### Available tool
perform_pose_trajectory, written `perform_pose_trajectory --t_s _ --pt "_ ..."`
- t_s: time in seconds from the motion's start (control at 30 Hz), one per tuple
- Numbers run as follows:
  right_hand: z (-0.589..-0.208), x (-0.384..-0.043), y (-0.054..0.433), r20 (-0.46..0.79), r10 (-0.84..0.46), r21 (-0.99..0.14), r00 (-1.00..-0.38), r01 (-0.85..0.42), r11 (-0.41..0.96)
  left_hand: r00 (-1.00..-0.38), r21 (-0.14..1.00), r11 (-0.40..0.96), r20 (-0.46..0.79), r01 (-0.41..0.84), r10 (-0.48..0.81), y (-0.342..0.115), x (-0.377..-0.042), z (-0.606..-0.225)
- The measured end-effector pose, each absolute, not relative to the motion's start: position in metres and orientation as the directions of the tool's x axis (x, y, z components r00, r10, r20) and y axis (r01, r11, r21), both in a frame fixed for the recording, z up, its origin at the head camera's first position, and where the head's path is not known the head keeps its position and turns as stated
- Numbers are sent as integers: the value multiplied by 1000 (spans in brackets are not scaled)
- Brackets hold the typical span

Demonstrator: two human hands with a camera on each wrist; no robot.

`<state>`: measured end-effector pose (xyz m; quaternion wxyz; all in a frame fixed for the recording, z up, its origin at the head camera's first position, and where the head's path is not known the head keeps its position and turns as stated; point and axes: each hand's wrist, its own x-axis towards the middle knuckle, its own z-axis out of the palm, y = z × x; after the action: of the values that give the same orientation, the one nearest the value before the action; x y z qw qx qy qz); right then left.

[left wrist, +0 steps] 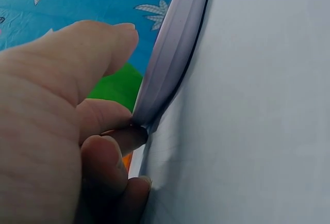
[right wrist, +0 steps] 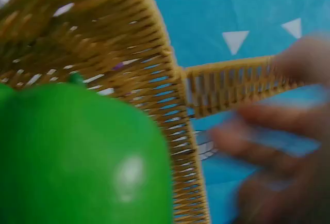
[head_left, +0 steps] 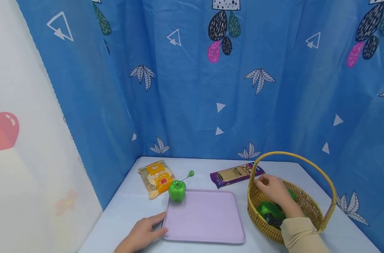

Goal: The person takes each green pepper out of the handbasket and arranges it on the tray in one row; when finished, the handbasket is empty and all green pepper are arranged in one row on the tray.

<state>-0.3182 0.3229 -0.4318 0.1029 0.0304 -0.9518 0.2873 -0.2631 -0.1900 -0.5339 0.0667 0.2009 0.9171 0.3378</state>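
My left hand [head_left: 143, 231] rests at the left edge of a lilac tray [head_left: 207, 219]. In the left wrist view its fingers [left wrist: 105, 115] touch the rim, while the thumb stands apart. A green bell pepper [head_left: 177, 191] stands upright on the tray's far left corner. My right hand [head_left: 275, 191] is over a wicker basket [head_left: 305, 202], close to the foot of its handle. Its blurred fingers [right wrist: 247, 141] are apart, with nothing seen between them. Inside the basket lie green peppers [head_left: 269, 209] and a dark item [head_left: 273, 220], partly hidden by the forearm.
Behind the tray lie an orange-and-clear food packet [head_left: 158, 177], a small green lollipop-like item [head_left: 191, 173] on a white stick, and a purple-and-gold packet [head_left: 234, 175]. The basket's tall arched handle [head_left: 293, 153] rises beside the right arm. A blue curtain [head_left: 192, 105] hangs behind the table.
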Motion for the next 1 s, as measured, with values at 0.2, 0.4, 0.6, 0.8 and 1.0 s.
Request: perform_pose_trajectory --t_s 0.2,0.4,0.6,0.8,1.0 --pt "-452 -321 334 79 -79 -502 -994 -108 858 -915 647 695 9 314 404 -190 -263 -533" --pt "-454 -318 335 -46 -67 -467 -997 -38 884 -920 635 707 15 311 392 -189 -265 -534" --pt "-457 -320 336 -10 -54 -472 -999 -43 880 -918 625 714 10 315 396 -189 -265 -536" --pt "-459 -323 339 11 -46 -494 -999 -45 868 -923 630 718 -6 295 385 -188 -265 -534" --pt "-459 -324 342 30 -29 -528 -999 -41 848 -924 628 721 -10 292 383 -187 -264 -533"
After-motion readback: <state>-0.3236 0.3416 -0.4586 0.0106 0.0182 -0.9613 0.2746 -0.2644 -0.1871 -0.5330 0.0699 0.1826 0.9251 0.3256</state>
